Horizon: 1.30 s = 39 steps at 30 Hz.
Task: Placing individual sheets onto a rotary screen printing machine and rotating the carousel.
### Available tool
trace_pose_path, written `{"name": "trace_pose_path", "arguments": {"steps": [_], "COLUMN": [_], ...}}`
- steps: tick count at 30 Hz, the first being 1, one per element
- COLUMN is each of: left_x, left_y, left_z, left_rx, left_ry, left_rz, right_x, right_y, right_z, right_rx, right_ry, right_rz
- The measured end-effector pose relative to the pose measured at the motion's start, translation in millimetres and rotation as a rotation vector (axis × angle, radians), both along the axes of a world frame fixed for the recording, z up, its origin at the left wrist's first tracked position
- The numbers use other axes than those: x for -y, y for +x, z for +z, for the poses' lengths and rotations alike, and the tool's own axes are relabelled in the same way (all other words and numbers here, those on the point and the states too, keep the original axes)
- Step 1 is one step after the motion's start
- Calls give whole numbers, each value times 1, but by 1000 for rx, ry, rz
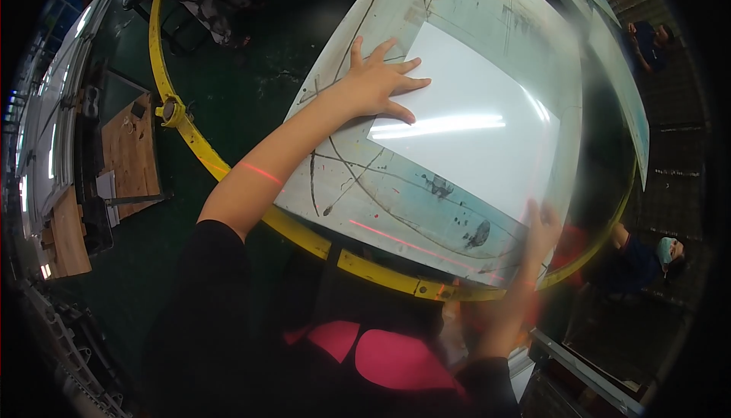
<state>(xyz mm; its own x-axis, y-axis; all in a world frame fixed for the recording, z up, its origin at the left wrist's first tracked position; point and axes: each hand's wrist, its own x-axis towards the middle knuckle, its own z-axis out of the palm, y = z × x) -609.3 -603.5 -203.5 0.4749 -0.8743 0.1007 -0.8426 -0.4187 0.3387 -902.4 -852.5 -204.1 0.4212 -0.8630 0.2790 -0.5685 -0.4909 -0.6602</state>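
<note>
A glossy white sheet (pixel 472 106) lies on a worn, pale board (pixel 358 182) marked with dark lines and stains. My left hand (pixel 373 83) is open, its fingers spread flat over the sheet's left edge and the board. At the sheet's near right corner is my right hand (pixel 542 228). It looks hazy there, and whether its fingers grip the corner or only rest on it is unclear. Bright light streaks reflect off the sheet.
A yellow curved rail (pixel 297 235) runs around the board. Red laser lines cross the board and my left forearm. Wooden boards (pixel 131 151) and stacked panels (pixel 65 98) stand at left. A masked person (pixel 647 258) and another person (pixel 649 45) are at right.
</note>
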Motion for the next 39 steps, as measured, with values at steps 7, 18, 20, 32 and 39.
{"name": "trace_pose_path", "arguments": {"steps": [7, 18, 20, 32, 39], "left_x": [-2, -1, 0, -1, 2], "left_y": [-3, -1, 0, -5, -3], "left_z": [0, 0, 2, 3, 3], "left_rx": [-17, -18, -22, 1, 66], "left_ry": [-16, -3, 8, 47, 122], "left_rz": [15, 31, 31, 33, 63], "right_x": [-3, -5, -2, -17, -6], "right_y": [2, 8, 8, 9, 10], "right_z": [3, 9, 6, 11, 9], "right_rx": [-74, -185, -214, -350, -277], "right_ry": [-74, -75, -86, -228, -128], "right_rz": [-57, -113, -104, -179, -171]}}
